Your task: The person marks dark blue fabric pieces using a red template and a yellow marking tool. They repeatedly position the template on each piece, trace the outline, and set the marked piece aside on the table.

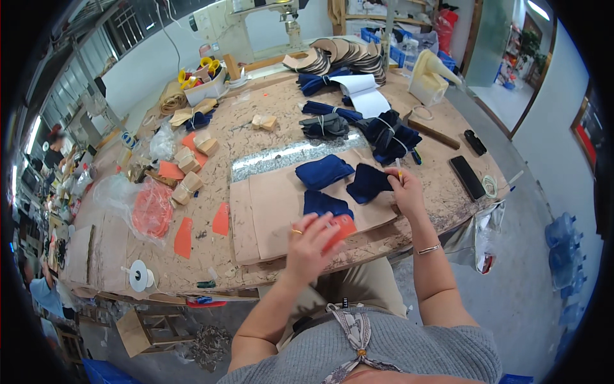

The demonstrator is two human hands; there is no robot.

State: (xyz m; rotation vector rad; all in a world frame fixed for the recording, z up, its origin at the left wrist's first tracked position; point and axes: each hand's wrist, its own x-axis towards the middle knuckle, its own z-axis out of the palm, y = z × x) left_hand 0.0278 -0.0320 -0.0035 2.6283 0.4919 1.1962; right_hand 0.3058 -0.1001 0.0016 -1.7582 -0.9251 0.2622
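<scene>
My left hand (pixel 311 248), slightly blurred, holds an orange flat piece (pixel 340 232) with small holes in it, just above the near edge of a blue fabric piece (pixel 326 203). In my right hand (pixel 407 194) a thin white pen-like stick (pixel 399 168) is pinched, pointing upward. The fingertips of that hand are at the right edge of a dark navy fabric piece (pixel 369 184). A stack of blue fabric pieces (pixel 324 171) lies just beyond. All of these fabric pieces rest on large tan sheets (pixel 275 221).
Tied bundles of dark cloth (pixel 390 137) and a white paper pad (pixel 362 93) lie farther back. To the right are a black phone (pixel 467 178) and a wooden-handled tool (pixel 435 131). Orange pieces (pixel 183 238), a plastic bag (pixel 137 198) and a white spool (pixel 141 276) are at left.
</scene>
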